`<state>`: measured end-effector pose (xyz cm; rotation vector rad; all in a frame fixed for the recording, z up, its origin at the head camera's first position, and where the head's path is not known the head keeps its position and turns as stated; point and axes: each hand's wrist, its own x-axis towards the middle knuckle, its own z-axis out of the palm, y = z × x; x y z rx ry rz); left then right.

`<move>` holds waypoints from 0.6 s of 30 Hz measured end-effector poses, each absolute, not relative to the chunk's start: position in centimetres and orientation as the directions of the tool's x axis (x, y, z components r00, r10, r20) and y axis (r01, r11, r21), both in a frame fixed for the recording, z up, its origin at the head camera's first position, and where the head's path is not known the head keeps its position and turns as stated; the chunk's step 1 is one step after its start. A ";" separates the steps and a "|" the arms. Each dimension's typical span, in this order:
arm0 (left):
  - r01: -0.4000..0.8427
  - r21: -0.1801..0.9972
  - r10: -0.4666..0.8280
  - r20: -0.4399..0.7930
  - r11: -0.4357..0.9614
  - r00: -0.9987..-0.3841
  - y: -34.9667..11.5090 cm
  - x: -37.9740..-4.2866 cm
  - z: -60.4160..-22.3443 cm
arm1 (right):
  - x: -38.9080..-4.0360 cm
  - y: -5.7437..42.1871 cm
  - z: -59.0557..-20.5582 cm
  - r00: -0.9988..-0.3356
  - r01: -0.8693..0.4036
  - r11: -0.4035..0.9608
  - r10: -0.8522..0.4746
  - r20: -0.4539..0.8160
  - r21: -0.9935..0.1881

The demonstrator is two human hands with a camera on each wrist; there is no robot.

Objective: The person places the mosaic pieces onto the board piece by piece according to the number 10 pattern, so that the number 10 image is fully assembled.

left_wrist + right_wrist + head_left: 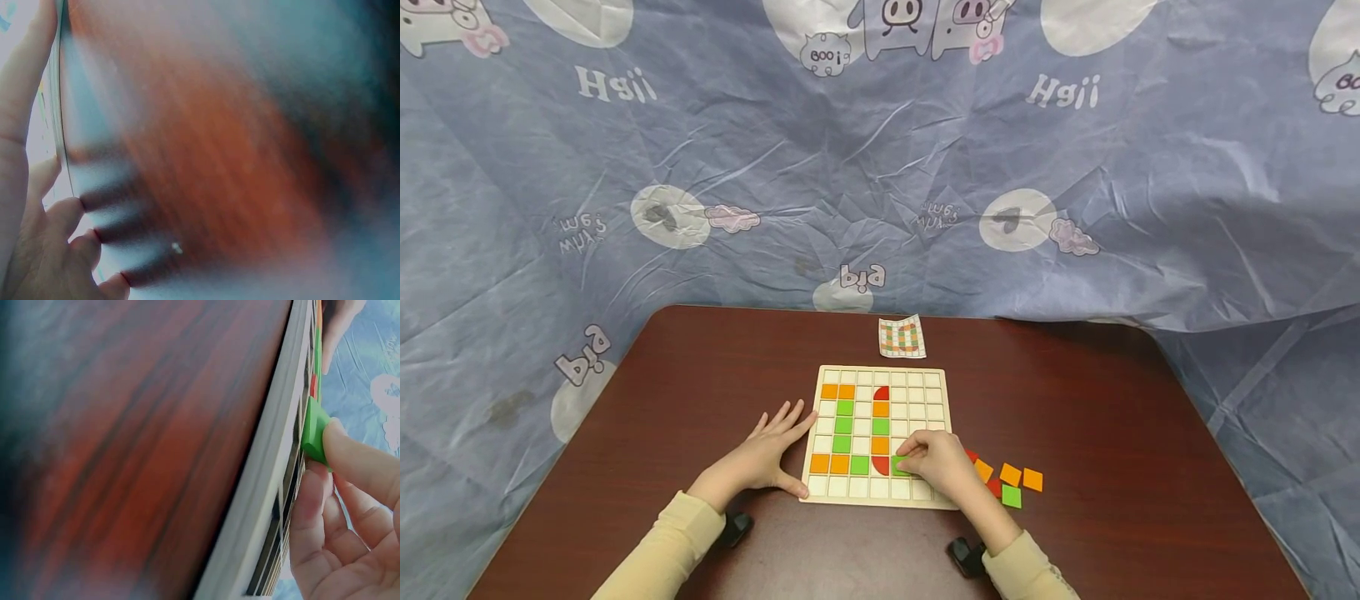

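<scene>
A pale gridded board [917, 412] lies on the table with orange, green and red pieces set in its cells. My left hand [758, 458] rests at the board's left edge, fingers spread, thumb at the near corner. In the left wrist view the same hand [59, 244] lies along the board's side. With thumb and fingertips my right hand [942, 462] pinches a green square tile [898, 466], just right of a red quarter-round piece [880, 466]. The right wrist view shows this green tile [315, 432] tilted against the grid; whether it sits in its cell I cannot tell.
Loose orange tiles [1033, 481], a green tile [1011, 497] and red pieces [995, 487] lie right of the board, partly behind my right forearm. A small patterned card [902, 337] is beyond the board on the dark table [1075, 400]. A printed curtain [880, 167] hangs behind.
</scene>
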<state>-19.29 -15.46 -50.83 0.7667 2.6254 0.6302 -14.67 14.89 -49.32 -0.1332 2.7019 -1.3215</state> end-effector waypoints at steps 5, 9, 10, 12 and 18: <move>0.424 0.502 0.572 -0.187 0.754 -0.798 -15.4 -19.3 -50.7 | -14.6 14.7 -49.3 -0.991 -0.045 0.636 -0.124 -0.044 -0.771; 0.425 0.503 0.572 -0.181 0.753 -0.800 -15.5 -19.3 -50.7 | -14.5 14.5 -49.2 -0.992 -0.072 0.670 -0.124 -0.015 -0.739; 0.426 0.504 0.573 -0.179 0.752 -0.800 -15.5 -19.3 -50.8 | -14.5 14.5 -49.2 -0.992 -0.080 0.681 -0.127 -0.009 -0.728; 0.426 0.505 0.574 -0.180 0.751 -0.799 -15.5 -19.3 -50.8 | -14.5 14.3 -49.1 -0.992 -0.090 0.699 -0.129 -0.001 -0.710; 0.425 0.505 0.574 -0.183 0.751 -0.798 -15.5 -19.3 -50.9 | -14.3 14.2 -48.9 -0.992 -0.095 0.713 -0.128 0.004 -0.695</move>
